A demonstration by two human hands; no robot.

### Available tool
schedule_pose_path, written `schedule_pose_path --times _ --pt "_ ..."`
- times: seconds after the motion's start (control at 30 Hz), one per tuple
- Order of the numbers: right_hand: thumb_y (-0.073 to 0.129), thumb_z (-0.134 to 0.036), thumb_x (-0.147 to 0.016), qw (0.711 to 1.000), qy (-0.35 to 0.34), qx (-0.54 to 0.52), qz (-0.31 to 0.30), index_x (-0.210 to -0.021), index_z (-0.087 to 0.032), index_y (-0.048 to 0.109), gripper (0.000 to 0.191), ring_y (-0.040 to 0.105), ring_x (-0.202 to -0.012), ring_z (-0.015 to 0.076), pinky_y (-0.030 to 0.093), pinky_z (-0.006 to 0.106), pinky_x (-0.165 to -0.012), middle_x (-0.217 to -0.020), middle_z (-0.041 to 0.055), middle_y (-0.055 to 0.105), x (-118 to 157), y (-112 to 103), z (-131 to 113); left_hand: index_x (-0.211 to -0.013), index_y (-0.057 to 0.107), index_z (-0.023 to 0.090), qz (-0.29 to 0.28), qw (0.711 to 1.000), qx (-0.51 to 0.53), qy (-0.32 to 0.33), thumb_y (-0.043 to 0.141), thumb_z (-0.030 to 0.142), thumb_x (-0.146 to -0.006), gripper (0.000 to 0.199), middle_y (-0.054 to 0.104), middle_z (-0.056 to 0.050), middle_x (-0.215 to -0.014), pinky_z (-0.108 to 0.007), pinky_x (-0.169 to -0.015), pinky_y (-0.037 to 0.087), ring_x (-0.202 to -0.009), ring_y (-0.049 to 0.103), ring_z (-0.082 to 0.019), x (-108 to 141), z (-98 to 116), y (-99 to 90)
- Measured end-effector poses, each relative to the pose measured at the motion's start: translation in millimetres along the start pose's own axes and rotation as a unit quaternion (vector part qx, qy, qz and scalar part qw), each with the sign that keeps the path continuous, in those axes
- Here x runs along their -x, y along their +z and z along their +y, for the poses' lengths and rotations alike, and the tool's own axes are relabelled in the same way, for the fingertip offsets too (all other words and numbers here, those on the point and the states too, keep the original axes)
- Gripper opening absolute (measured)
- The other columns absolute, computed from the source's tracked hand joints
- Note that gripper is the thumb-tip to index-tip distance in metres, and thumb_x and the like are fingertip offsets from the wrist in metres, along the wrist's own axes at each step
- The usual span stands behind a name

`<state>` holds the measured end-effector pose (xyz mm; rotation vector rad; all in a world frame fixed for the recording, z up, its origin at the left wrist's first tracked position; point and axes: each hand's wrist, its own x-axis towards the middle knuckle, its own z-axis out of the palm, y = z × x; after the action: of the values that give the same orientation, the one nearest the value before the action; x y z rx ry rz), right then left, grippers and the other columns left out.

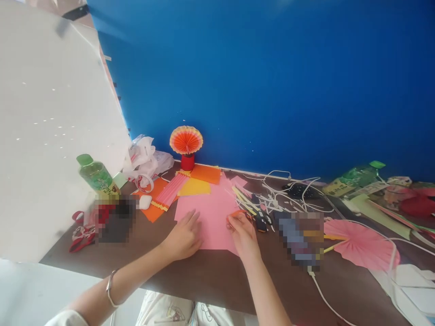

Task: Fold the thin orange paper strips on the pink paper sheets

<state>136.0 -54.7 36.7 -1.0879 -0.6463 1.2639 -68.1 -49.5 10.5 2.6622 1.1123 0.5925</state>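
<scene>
You're apparently steadying pink paper (217, 208) mid-desk (204, 274): left hand (186, 235) loosely spread, gripping nothing; right hand (243, 231) pinching an orange piece (237, 213) (mostly hidden) at the paper's right. Next move calls for keeping it flat.

Pink sheet (215, 217): matt paper, smooth. Orange fan (186, 139): pleated paper, ridged. Desk (210, 274): wood-look, faint sheen. Bangle (109, 288): polished metal. Carrier bag (142, 156): crinkled plastic.
</scene>
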Motion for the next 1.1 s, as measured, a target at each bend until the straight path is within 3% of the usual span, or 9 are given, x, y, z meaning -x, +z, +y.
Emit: schedule_pose_path --times 0.13,0.33,0.53,0.73,1.1 --pt "0.074 -0.032 -0.062 0.993 0.037 0.088 -0.073 -0.070 -0.017 0.059 0.023 0.056 -0.068 0.0137 0.044 0.028 -0.067 -0.070 0.0019 0.061 -18.8 10.4 4.1 -0.122 0.048 0.005 -0.073 0.995 -0.053 0.047 0.037 0.040 -0.087 0.051 0.042 -0.020 -0.133 -0.044 -0.107 0.024 -0.129 0.030 -0.032 -8.2 -5.1 8.0" --pt "0.068 -0.036 -0.068 0.969 0.005 0.190 -0.160 -0.072 -0.017 0.059 0.021 0.056 -0.073 0.0133 0.043 0.025 -0.070 -0.073 0.0000 0.059 -41.9 32.6 9.5 -0.128 0.039 -0.004 -0.099 0.992 -0.076 0.020 0.023 0.048 -0.090 0.067 0.038 -0.026 -0.134 -0.046 -0.104 0.023 -0.130 0.028 -0.035 -27.0 9.0 27.8" --pt "0.072 -0.037 -0.062 0.961 0.017 0.238 -0.139 -0.070 -0.016 0.062 0.024 0.059 -0.073 0.0179 0.046 0.029 -0.068 -0.074 0.0043 0.064 -52.6 49.0 28.5 -0.136 0.024 -0.005 -0.107 0.993 -0.048 0.021 0.020 0.054 -0.088 0.076 0.030 -0.027 -0.139 -0.045 -0.106 0.018 -0.132 0.022 -0.035 -15.9 19.3 21.6" --pt "0.069 -0.036 -0.064 0.950 0.018 0.277 -0.145 -0.067 -0.016 0.062 0.022 0.060 -0.069 0.0168 0.048 0.027 -0.065 -0.071 0.0046 0.065 -52.8 48.4 36.5 -0.134 0.028 -0.006 -0.163 0.985 -0.044 0.043 0.015 0.053 -0.088 0.076 0.029 -0.027 -0.139 -0.046 -0.107 0.015 -0.133 0.015 -0.038 -10.6 16.1 11.5" --pt "0.064 -0.029 -0.066 0.925 0.016 0.350 -0.147 -0.063 -0.015 0.066 0.014 0.062 -0.066 0.0178 0.051 0.028 -0.063 -0.068 0.0061 0.068 -47.7 54.8 44.5 -0.135 0.028 -0.003 -0.141 0.988 -0.040 0.044 0.023 0.049 -0.088 0.071 0.037 -0.024 -0.135 -0.047 -0.106 0.016 -0.129 0.027 -0.036 -10.6 14.8 16.7"
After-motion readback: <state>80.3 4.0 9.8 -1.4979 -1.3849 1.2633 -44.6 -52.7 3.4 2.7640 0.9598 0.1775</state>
